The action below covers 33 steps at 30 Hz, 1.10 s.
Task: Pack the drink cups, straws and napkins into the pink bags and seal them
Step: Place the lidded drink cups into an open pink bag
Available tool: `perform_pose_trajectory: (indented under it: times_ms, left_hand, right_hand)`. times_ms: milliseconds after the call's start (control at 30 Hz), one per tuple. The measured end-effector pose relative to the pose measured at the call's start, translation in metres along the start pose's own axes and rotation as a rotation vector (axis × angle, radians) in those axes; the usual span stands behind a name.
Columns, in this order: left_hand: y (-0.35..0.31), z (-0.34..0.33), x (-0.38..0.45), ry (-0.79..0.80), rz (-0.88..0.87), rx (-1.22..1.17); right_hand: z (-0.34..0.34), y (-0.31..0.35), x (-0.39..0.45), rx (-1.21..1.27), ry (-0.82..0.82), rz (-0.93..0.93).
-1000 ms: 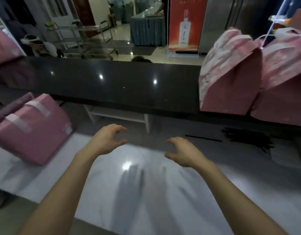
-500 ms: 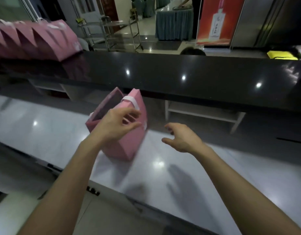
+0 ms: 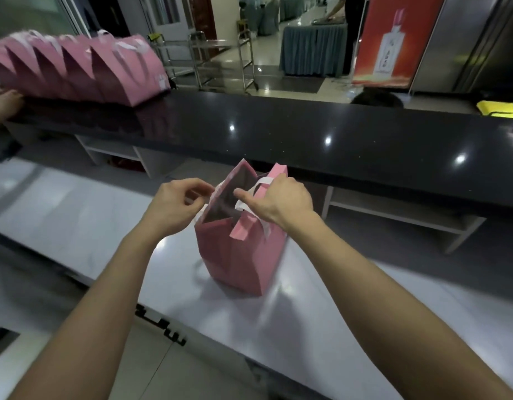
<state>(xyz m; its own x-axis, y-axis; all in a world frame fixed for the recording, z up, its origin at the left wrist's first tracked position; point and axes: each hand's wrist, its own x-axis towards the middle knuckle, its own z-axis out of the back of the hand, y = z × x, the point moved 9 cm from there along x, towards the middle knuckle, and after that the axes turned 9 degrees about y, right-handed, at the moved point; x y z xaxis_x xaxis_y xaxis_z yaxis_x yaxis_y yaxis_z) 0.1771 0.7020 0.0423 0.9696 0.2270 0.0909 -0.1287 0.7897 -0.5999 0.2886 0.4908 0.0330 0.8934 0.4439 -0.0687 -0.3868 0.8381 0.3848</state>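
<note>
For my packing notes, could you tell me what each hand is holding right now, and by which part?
Both hold the pink bag at its open top: the left hand pinches the left edge, the right hand grips the right edge by the white handle.

White worktop [image 3: 76,215] lies bare around the pink bag [image 3: 238,255]; black counter [image 3: 336,140] walls the far side.

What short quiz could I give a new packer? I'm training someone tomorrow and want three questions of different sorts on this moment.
1. True or false: the pink bag on the white counter is sealed.
2. Which hand grips the bag's white handle? A left B right
3. Where does the row of pink bags stand?

Key: 1 false, its top is open. 2 B, the right hand; the left hand is at the other rim. 3 On the black counter, far left.
</note>
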Motion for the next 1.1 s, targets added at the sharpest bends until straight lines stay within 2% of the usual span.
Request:
perform_pose_trajectory:
  times_ms: [200,367,500,600,700,833,1000,1100]
  left_hand:
    - [0.020,0.007,0.006,0.032,0.024,0.022]
    - [-0.003,0.007,0.014,0.138,-0.157,0.014]
    - [-0.036,-0.017,0.015,0.228,-0.338,0.194]
    - [-0.060,-0.056,0.011,0.349,-0.401,0.161]
    - [-0.104,-0.084,0.004,0.346,-0.481,-0.006]
    - [-0.194,-0.127,-0.015,0.358,-0.639,-0.078]
    - [-0.311,-0.212,-0.051,0.553,-0.743,-0.015]
    - [-0.371,-0.262,-0.069,0.528,-0.753,0.045]
  right_hand:
    - [-0.027,0.014,0.010,0.032,0.210,-0.107]
    - [0.001,-0.006,-0.011,-0.096,0.100,-0.083]
    - [0.026,-0.046,-0.047,0.029,0.012,-0.175]
    - [0.047,-0.087,-0.088,0.089,-0.084,-0.249]
    - [0.064,-0.130,-0.136,0.122,-0.119,-0.330]
    - [0.090,-0.184,-0.198,0.115,-0.123,-0.411]
    - [0.122,-0.254,-0.271,0.092,-0.153,-0.482]
    - [0.133,-0.304,-0.318,0.097,-0.151,-0.503]
